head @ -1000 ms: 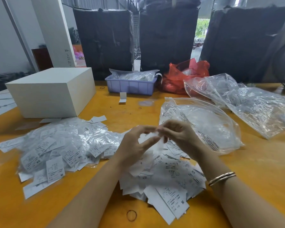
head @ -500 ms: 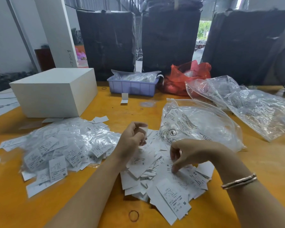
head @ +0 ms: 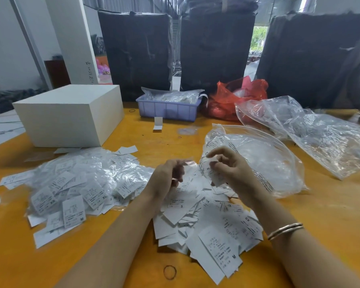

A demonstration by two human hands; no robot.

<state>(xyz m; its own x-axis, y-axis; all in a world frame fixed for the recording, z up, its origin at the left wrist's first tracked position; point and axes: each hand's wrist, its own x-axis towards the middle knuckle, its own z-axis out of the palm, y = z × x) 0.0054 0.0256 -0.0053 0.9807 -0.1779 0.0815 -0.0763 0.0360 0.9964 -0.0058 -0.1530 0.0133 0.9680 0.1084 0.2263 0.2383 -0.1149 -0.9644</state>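
- Orange table (head: 330, 215) is backed by black wrapped bales (head: 137, 53); a white box (head: 69, 115) is set at its far left.
- A heap of bagged labels (head: 81, 183) is spread in front of the box.
- A lavender tray (head: 168, 111) is placed at the far edge, near the middle.
- The left hand (head: 166, 179) is held just above the loose labels (head: 206, 221); its fingers are curled, and a small clear sleeve (head: 190, 164) is gripped at their tips, though detail is lost to blur.
- A white label (head: 213, 176) is pinched between thumb and forefinger of the right hand (head: 235, 173); the other fingers are bent; the label is held just beside the sleeve, between the two hands; whether the two touch cannot be told.
- A large clear bag (head: 268, 163) is laid behind the right hand; a red bag (head: 237, 96) is seen beyond it.
- Crumpled clear bags (head: 320, 138) are heaped at the far right.
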